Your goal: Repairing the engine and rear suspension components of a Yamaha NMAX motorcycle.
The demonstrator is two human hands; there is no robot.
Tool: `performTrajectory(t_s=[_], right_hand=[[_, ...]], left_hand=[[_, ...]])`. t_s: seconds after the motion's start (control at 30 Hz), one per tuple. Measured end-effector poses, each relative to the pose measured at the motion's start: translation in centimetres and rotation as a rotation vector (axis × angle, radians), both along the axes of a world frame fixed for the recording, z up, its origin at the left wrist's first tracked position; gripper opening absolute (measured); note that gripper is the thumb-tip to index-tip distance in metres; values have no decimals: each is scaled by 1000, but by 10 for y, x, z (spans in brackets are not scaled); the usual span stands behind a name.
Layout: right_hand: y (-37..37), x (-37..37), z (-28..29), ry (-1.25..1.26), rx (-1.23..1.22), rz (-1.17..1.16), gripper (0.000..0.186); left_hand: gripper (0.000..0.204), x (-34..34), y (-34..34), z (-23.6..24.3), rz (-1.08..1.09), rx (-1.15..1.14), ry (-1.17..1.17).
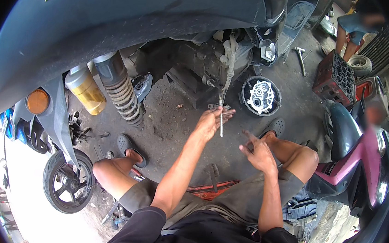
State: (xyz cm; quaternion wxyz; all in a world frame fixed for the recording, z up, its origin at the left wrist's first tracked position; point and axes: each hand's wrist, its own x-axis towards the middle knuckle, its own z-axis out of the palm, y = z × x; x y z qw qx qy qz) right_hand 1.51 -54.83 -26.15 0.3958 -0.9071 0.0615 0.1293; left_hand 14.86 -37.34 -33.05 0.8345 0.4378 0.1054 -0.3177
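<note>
My left hand (209, 124) is raised in front of the scooter's underside and grips a slim, silvery metal rod (222, 126). The rod's lower end juts out below the fingers; its upper end meets the dark metal parts (227, 71) under the body, and I cannot tell whether they touch. To the right, my right hand (262, 156) hangs in the air with nothing in it, fingers apart and slightly blurred. Beyond it, a round black basin (276, 111) on the ground holds a silver cast engine cover (261, 97).
A dark scooter body (134, 14) spans the top, with a coil-spring shock absorber (122, 89) and a yellowish bottle (86, 91) at left. A loose wheel (69, 181) lies lower left. Right are a red crate (334, 78), a pink-and-black scooter (362, 159) and another person (356, 25).
</note>
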Motion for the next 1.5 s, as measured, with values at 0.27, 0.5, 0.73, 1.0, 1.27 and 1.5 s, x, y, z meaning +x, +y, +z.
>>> performTrajectory(t_s=[0.27,0.5,0.73,1.0,1.27,1.5], right_hand=[[49,85,-20,-234,112,-98,28],[48,139,10,-567,-586,80,16],[30,143,-20,-166,-852,375,19],[38,168,-10,-373,-816,348,18],[48,161,5,-438,-751,244,19],[57,165,18,-389,-858,364,17]], left_hand=[[32,-10,-1,7,12,76,93],[43,-15,99,57,-222,674,-393],[37,-39,161,49,-335,798,-444],[36,-49,148,34,-422,743,-586],[33,-55,143,46,-476,835,-675],[32,-59,151,46,-480,983,-778]])
